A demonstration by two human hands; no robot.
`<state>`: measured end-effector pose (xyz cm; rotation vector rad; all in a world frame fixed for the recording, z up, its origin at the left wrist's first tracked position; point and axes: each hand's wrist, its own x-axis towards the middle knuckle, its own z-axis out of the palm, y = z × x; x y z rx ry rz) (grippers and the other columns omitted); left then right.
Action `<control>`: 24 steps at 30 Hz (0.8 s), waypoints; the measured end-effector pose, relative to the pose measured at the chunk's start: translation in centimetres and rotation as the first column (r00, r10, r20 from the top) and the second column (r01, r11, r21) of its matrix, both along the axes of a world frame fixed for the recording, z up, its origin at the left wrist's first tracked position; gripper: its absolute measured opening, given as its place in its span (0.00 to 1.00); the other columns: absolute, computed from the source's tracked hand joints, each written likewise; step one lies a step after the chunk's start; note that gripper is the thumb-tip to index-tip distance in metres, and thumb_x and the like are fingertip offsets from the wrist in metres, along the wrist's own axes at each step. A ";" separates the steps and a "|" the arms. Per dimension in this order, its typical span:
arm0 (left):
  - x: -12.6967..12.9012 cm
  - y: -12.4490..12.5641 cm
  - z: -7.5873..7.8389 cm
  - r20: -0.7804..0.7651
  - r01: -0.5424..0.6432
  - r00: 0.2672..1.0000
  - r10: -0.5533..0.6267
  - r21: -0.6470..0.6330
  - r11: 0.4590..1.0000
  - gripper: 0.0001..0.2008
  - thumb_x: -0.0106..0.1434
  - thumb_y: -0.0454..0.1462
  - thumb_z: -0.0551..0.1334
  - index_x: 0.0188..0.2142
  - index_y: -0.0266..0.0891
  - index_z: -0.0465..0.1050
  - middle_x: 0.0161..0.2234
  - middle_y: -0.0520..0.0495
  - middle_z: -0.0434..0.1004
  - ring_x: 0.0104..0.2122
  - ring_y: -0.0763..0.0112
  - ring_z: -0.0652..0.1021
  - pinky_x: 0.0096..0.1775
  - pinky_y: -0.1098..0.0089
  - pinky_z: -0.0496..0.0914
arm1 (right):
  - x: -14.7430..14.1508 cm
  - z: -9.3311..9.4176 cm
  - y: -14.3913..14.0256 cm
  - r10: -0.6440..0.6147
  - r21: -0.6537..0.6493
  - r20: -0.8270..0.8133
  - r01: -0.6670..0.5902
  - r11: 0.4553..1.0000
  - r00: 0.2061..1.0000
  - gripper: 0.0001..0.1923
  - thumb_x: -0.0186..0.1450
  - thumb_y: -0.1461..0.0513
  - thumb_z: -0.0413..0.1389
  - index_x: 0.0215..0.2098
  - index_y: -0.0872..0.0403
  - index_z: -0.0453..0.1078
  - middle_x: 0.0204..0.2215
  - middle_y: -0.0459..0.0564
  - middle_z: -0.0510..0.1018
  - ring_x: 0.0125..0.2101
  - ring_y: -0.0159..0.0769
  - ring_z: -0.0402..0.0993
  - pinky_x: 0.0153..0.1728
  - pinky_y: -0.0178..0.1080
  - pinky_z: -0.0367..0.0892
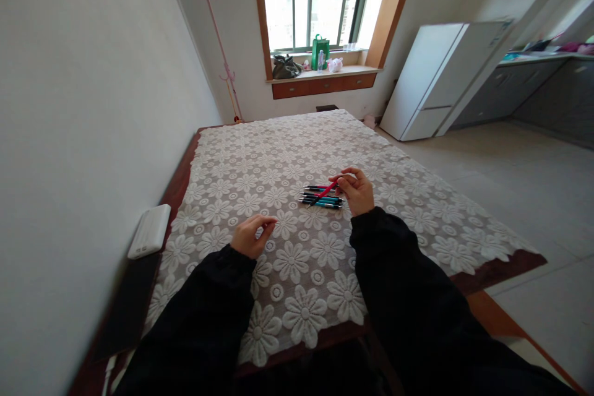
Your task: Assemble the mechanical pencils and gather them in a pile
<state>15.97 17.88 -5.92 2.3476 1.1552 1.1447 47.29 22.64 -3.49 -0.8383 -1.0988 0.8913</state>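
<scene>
My right hand pinches a red pen near one end. It slants down to the left, its dark tip end over several pens that lie side by side on the lace tablecloth. Those pens have black and teal barrels, and the red one partly covers them. To the left and nearer me, my left hand hovers low over or rests on the cloth, I cannot tell which. Its thumb and fingertips come together, with nothing visible between them.
On the table's left edge lie a white power bank-like device and a flat black item. A wall runs close along that side. Beyond the table are a pink coat stand, a windowsill with bags, and a white fridge.
</scene>
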 end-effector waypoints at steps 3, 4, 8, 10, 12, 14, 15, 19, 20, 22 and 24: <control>0.0 0.0 -0.1 0.005 -0.015 1.000 0.015 -0.002 1.000 0.07 0.67 0.38 0.60 0.43 0.43 0.75 0.34 0.50 0.80 0.32 0.72 0.80 0.38 0.70 0.75 | -1.5 0.2 -1.0 0.132 0.014 -0.005 -0.131 0.991 0.991 0.20 0.58 0.54 0.68 0.41 0.50 0.65 0.35 0.47 0.84 0.28 0.35 0.78 0.28 0.37 0.73; 0.0 0.0 -0.1 0.010 -0.019 1.000 0.019 -0.006 1.000 0.08 0.67 0.38 0.60 0.44 0.43 0.75 0.34 0.50 0.81 0.32 0.72 0.80 0.39 0.70 0.75 | -2.1 0.4 -1.4 0.162 0.021 -0.006 -0.162 0.987 0.987 0.19 0.58 0.55 0.68 0.42 0.50 0.66 0.35 0.48 0.84 0.30 0.36 0.79 0.30 0.37 0.73; 0.0 0.0 0.0 0.007 0.012 1.000 -0.012 -0.030 0.999 0.11 0.66 0.40 0.62 0.47 0.43 0.73 0.34 0.50 0.81 0.33 0.71 0.80 0.40 0.68 0.76 | -4.1 0.7 -2.9 0.271 0.029 -0.012 -0.271 0.962 0.963 0.17 0.59 0.57 0.68 0.41 0.50 0.67 0.36 0.49 0.84 0.35 0.37 0.81 0.32 0.38 0.74; 0.0 -0.1 0.0 -0.004 0.018 1.000 -0.018 -0.030 0.999 0.13 0.64 0.42 0.64 0.48 0.44 0.72 0.36 0.50 0.81 0.34 0.70 0.80 0.41 0.67 0.76 | -4.9 0.7 -3.4 0.320 0.025 -0.018 -0.320 0.947 0.947 0.16 0.59 0.57 0.68 0.41 0.50 0.68 0.37 0.49 0.84 0.36 0.38 0.81 0.34 0.39 0.75; 0.0 -0.1 0.0 -0.018 0.018 1.000 -0.019 -0.019 1.000 0.15 0.63 0.43 0.65 0.49 0.44 0.72 0.38 0.49 0.82 0.36 0.68 0.80 0.42 0.66 0.76 | -5.6 0.5 -3.8 0.358 0.007 -0.019 -0.358 0.934 0.934 0.17 0.60 0.57 0.68 0.41 0.50 0.67 0.38 0.50 0.84 0.37 0.40 0.81 0.36 0.41 0.77; -0.1 -0.1 0.0 -0.027 0.023 0.999 -0.023 -0.009 1.000 0.15 0.63 0.43 0.66 0.49 0.45 0.73 0.38 0.49 0.82 0.37 0.68 0.80 0.42 0.65 0.76 | -6.2 0.4 -4.2 0.391 -0.016 -0.025 -0.391 0.920 0.920 0.17 0.59 0.57 0.68 0.41 0.50 0.67 0.38 0.50 0.84 0.37 0.41 0.82 0.38 0.44 0.78; -0.1 -0.1 0.0 -0.030 0.028 0.999 -0.028 -0.006 1.000 0.14 0.63 0.42 0.65 0.49 0.45 0.74 0.37 0.49 0.82 0.37 0.68 0.80 0.42 0.65 0.76 | -6.5 0.3 -4.4 0.407 -0.024 -0.030 -0.408 0.913 0.913 0.17 0.59 0.57 0.68 0.41 0.50 0.67 0.38 0.50 0.84 0.37 0.41 0.82 0.38 0.44 0.78; -0.2 0.1 -0.1 -0.065 0.071 0.995 -0.070 0.011 0.997 0.09 0.66 0.39 0.62 0.45 0.44 0.76 0.38 0.48 0.82 0.39 0.68 0.80 0.43 0.66 0.75 | -7.5 0.5 -5.7 0.488 -0.044 -0.030 -0.489 0.871 0.872 0.17 0.60 0.58 0.67 0.42 0.50 0.67 0.40 0.49 0.84 0.39 0.40 0.82 0.41 0.44 0.78; -0.2 0.1 -0.2 -0.072 0.082 0.994 -0.081 0.015 0.997 0.08 0.67 0.39 0.61 0.45 0.44 0.76 0.38 0.48 0.82 0.39 0.67 0.80 0.43 0.65 0.75 | -7.7 0.6 -6.0 0.509 -0.050 -0.023 -0.510 0.859 0.860 0.17 0.60 0.58 0.67 0.43 0.49 0.67 0.41 0.50 0.84 0.40 0.41 0.81 0.42 0.45 0.78; -0.3 0.2 -0.3 -0.074 0.091 0.993 -0.090 0.017 0.996 0.08 0.68 0.38 0.60 0.44 0.44 0.76 0.39 0.47 0.82 0.39 0.67 0.79 0.43 0.65 0.74 | -8.0 0.9 -6.7 0.557 -0.058 -0.003 -0.557 0.829 0.830 0.18 0.60 0.58 0.67 0.45 0.49 0.67 0.43 0.50 0.83 0.41 0.41 0.81 0.44 0.46 0.78; -0.4 0.3 -0.4 -0.068 0.083 0.994 -0.082 0.017 0.996 0.09 0.68 0.37 0.59 0.44 0.44 0.76 0.38 0.47 0.82 0.39 0.67 0.79 0.42 0.65 0.74 | -8.3 1.0 -7.2 0.597 -0.058 0.019 -0.596 0.801 0.802 0.20 0.60 0.58 0.67 0.47 0.49 0.67 0.44 0.51 0.83 0.42 0.41 0.81 0.45 0.46 0.77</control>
